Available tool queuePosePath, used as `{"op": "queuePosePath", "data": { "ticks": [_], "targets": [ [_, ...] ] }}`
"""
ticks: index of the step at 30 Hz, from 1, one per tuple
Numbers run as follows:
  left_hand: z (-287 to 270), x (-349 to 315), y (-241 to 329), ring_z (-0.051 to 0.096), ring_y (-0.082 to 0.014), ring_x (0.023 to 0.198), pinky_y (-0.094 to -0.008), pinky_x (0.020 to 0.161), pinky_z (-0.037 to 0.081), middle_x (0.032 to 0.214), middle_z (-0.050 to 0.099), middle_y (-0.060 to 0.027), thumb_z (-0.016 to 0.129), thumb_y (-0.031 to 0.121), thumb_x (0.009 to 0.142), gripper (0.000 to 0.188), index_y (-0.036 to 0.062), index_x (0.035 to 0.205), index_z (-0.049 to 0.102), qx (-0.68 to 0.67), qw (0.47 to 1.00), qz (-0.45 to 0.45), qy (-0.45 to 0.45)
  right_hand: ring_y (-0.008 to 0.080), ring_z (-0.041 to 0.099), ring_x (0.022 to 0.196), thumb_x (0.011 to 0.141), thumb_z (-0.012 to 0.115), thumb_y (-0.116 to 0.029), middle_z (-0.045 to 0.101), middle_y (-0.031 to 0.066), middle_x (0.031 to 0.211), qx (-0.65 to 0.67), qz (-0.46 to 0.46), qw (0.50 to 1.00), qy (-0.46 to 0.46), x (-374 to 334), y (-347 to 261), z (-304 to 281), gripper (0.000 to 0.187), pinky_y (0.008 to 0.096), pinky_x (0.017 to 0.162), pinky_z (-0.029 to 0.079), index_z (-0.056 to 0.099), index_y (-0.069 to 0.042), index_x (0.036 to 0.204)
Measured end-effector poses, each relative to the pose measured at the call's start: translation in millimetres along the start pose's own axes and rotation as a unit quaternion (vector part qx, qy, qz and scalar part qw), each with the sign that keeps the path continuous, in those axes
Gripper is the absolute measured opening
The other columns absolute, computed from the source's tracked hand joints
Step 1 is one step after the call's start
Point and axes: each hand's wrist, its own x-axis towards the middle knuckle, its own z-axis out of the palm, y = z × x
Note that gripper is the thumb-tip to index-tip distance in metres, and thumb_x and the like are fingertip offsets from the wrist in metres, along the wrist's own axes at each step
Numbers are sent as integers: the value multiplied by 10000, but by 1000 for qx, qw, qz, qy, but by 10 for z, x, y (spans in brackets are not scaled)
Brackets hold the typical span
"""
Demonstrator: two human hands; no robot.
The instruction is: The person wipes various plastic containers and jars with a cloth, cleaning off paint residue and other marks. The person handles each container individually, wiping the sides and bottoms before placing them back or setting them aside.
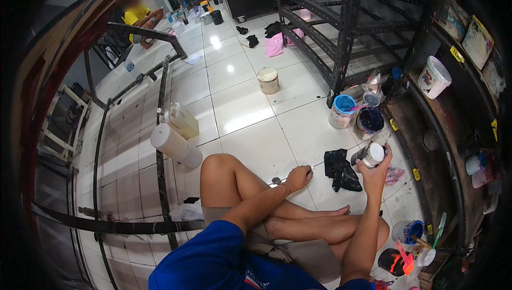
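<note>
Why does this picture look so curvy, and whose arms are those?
There's no robot here: a person sits on a tiled floor. The picture comes from a wide camera on their head, looking down. It bends straight edges, and the arms are the person's own. The right hand holds a dark-and-white container. The left hand is curled; I can't tell whether anything's inside. Crumpled black plastic lies between the hands, and a pale tub stands farther ahead.

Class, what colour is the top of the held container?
The container's top is white, seen best in the head view.
</note>
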Motion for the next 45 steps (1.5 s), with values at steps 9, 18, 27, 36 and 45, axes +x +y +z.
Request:
{"op": "queuePosePath", "data": {
  "ticks": [9,18,27,36,45],
  "targets": [
    [-6,-5,-13,612,-423,796,-491,728,479,824,641,-240,539,185,849,212,-13,859,614,-1,1000,-13,-3,335,458,1216,644,804,-113,431,229,1317,20,19,1000,-3,-18,-126,-14,923,392,1054,332,294,-16,1406],
    [32,4,-61,615,-422,784,-487,716,483,812,643,-237,541,179,847,204,-10,847,618,7,1000,-9,2,324,473,1201,641,803,-108,440,228,1300,19,24,1000,-7,-11,-115,-1,922,387,1041,347,291,-17,1403],
    [23,5,-45,617,-421,790,-489,718,483,815,644,-239,551,183,844,207,-12,847,620,8,1000,-18,-6,323,476,1200,642,802,-115,437,224,1302,24,27,999,-12,-15,-115,10,916,385,1037,354,294,-12,1397],
    [71,42,-137,616,-422,812,-495,721,484,825,641,-237,548,181,843,194,0,848,618,17,1000,-6,4,314,493,1175,623,812,-108,457,211,1277,35,7,999,0,0,-16,27,929,385,1026,366,301,-15,1393],
    [-318,198,716,608,-162,813,-293,714,506,975,632,-97,481,317,993,347,2,1118,553,-482,852,-147,-138,230,481,1169,728,709,-29,469,157,1295,423,113,895,-87,64,38,-100,853,347,1015,378,242,-73,1441]
  ]
}}
